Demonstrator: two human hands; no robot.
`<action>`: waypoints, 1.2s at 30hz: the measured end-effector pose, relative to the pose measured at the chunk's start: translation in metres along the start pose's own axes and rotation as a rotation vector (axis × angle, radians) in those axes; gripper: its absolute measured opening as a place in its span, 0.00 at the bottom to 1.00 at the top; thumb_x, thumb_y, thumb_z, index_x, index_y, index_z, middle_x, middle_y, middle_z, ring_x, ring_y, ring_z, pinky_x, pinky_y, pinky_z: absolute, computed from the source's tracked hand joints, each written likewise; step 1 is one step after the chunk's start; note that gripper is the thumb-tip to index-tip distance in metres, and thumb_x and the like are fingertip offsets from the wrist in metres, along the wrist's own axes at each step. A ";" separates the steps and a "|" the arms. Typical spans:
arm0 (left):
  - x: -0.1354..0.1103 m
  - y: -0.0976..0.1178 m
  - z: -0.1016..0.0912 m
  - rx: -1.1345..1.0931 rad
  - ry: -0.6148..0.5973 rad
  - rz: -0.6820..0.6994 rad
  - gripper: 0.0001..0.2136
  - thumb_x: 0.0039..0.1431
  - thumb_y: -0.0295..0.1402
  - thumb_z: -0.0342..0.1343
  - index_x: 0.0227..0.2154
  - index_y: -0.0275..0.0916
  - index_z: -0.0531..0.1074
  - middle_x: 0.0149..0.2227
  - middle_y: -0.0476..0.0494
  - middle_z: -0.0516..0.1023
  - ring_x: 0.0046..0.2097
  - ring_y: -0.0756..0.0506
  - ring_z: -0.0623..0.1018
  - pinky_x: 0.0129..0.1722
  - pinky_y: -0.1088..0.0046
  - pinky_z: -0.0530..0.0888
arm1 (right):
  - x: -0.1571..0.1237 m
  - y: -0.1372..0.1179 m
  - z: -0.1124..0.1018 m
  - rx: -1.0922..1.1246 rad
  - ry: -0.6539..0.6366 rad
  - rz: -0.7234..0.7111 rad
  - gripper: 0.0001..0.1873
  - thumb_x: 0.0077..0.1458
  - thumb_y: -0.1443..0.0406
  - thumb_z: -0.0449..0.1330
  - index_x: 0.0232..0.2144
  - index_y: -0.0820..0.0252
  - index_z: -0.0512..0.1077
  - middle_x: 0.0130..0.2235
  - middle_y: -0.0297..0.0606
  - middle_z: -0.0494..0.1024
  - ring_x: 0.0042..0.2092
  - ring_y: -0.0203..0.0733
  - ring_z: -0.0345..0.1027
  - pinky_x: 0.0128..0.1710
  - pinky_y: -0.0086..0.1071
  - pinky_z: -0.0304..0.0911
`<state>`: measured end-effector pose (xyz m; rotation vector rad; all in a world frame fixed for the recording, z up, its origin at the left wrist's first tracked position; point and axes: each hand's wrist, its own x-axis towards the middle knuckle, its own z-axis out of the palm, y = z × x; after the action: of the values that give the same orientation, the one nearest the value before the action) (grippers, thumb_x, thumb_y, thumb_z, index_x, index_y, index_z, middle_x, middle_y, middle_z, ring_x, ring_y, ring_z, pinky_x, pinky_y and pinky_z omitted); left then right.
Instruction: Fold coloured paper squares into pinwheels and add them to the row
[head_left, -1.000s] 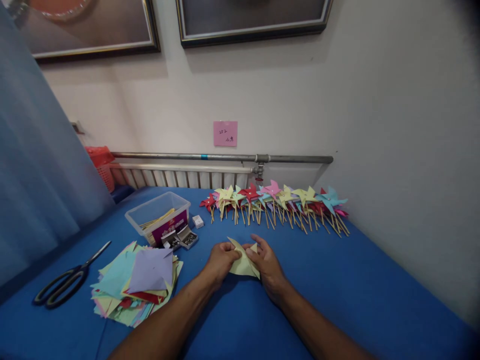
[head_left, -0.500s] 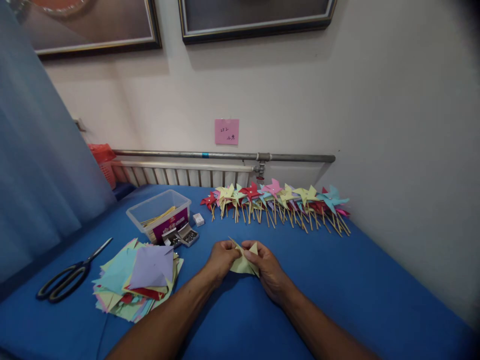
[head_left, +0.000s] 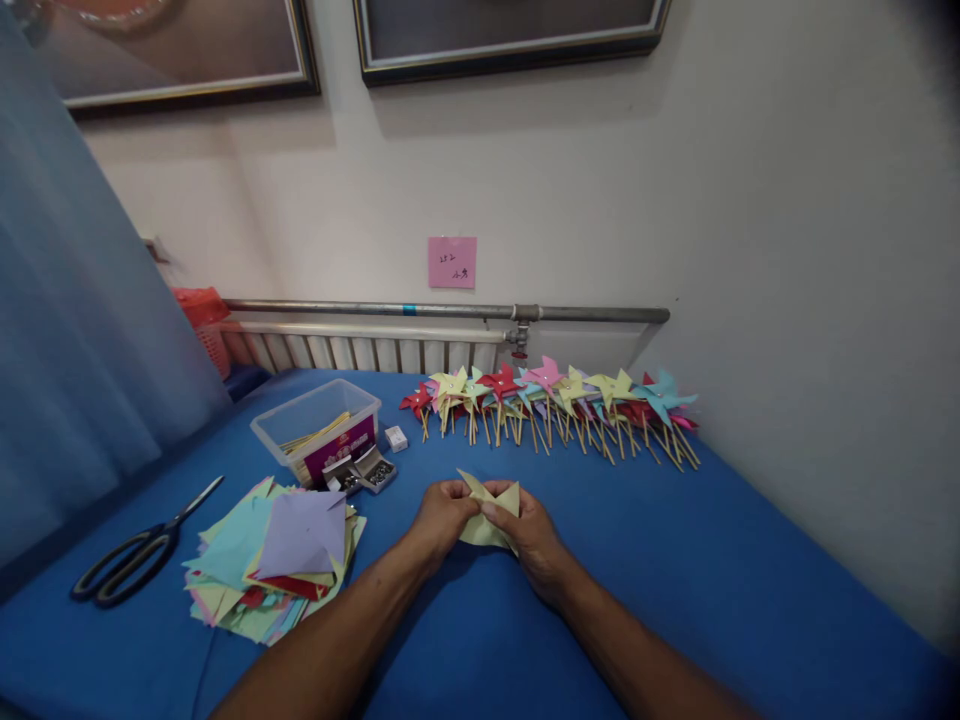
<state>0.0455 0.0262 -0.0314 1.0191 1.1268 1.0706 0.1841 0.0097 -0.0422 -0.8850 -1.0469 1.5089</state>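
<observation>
Between my hands, over the blue-covered table, is a pale yellow paper [head_left: 484, 532], partly folded, with pointed flaps standing up. My left hand [head_left: 444, 517] pinches its left side with thumb and fingers. From the right, my right hand [head_left: 534, 532] grips it too, thumb pressed toward the paper's middle. Both thumbs nearly meet there, and the fingers behind the paper are hidden. To the left lies a pile of cut coloured paper squares [head_left: 304, 535], a purple one on top. Beyond my hands lies a row of finished paper pinwheels [head_left: 547, 375] on thin sticks.
Scissors [head_left: 150, 550] lie at the far left. A clear plastic box [head_left: 319, 425] holds thin sticks. Near it are small open boxes of metal pins [head_left: 376, 470] and a small white box [head_left: 396, 438]. A radiator [head_left: 360, 350] and pipe run along the wall; a blue curtain [head_left: 82, 300] hangs left.
My right thumb and the flaps have shifted slightly; the flaps now stand more apart, and the thumbs are closer together at the paper's middle. The other things stay in place.
</observation>
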 end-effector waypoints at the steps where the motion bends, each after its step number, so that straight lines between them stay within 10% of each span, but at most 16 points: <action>1: 0.000 -0.001 0.000 -0.001 0.000 0.005 0.06 0.37 0.31 0.60 0.20 0.36 0.68 0.18 0.51 0.69 0.20 0.53 0.65 0.21 0.77 0.60 | 0.001 0.001 0.000 0.003 0.005 0.001 0.26 0.41 0.52 0.73 0.39 0.58 0.73 0.30 0.33 0.79 0.30 0.40 0.71 0.33 0.33 0.63; 19: 0.005 -0.007 -0.002 0.043 0.022 0.042 0.09 0.39 0.33 0.61 0.18 0.38 0.65 0.16 0.53 0.66 0.18 0.54 0.62 0.19 0.77 0.58 | 0.004 0.001 -0.004 -0.139 0.052 -0.045 0.30 0.54 0.40 0.58 0.35 0.61 0.77 0.27 0.38 0.79 0.29 0.44 0.72 0.26 0.32 0.62; 36: 0.002 -0.003 -0.001 0.027 0.014 0.031 0.07 0.38 0.30 0.60 0.19 0.37 0.66 0.16 0.54 0.66 0.18 0.55 0.62 0.19 0.78 0.56 | 0.007 0.004 -0.007 -0.167 0.108 -0.021 0.24 0.42 0.49 0.70 0.35 0.60 0.76 0.26 0.32 0.76 0.26 0.37 0.65 0.28 0.30 0.60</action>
<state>0.0454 0.0274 -0.0348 1.0545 1.1424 1.0918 0.1881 0.0175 -0.0480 -1.0571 -1.1112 1.3550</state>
